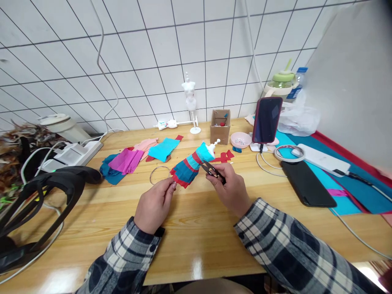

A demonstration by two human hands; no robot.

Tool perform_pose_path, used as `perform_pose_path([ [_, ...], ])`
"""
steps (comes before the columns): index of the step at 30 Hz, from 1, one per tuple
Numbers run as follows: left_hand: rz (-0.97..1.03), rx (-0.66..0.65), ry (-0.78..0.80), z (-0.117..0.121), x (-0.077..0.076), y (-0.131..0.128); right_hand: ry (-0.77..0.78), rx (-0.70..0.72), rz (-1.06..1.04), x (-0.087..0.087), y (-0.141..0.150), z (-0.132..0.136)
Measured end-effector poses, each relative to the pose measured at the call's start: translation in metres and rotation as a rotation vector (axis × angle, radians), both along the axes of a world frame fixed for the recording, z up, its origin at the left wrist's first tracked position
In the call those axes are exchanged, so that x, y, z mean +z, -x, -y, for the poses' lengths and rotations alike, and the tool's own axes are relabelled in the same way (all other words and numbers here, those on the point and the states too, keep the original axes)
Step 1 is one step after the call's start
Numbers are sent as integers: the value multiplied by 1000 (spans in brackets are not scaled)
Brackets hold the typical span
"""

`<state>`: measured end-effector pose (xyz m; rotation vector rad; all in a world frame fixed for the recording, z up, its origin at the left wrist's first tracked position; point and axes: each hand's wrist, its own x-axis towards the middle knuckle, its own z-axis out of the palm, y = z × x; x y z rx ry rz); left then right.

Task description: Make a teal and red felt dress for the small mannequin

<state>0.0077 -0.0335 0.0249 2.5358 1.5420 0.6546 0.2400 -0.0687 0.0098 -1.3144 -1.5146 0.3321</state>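
Observation:
A miniature white dress form (211, 149) is tilted over the table, dressed in crepe paper of light blue, red and dark blue. My left hand (154, 204) pinches it at the red hem of the paper dress (187, 169); the stand inside the skirt is hidden. Small black snips (214, 171) are gripped in my right hand (231, 188), their tips at the waist side of the dress. Whether the tips touch the paper, I cannot tell. Red paper scraps (225, 156) lie just behind the dress.
Behind stand a bare dress form (190, 98), a small cardboard box (220, 128) and a pink bowl (240, 140) of beads. Folded crepe paper (125, 161) lies left, beside a black headset (61, 204). A phone (267, 120), power bank (308, 183) and cables are right.

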Motion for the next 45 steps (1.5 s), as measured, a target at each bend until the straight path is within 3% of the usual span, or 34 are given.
perform_pose_path([
  [21,-17,-43,-4,2,1,-1,-174,-69,184,0,-1,-5],
  [32,-10,-39,6,2,3,-2,-140,-77,202,-1,-3,-6],
  [45,18,28,56,1,2,-2,-232,-50,114,-4,-3,-2],
])
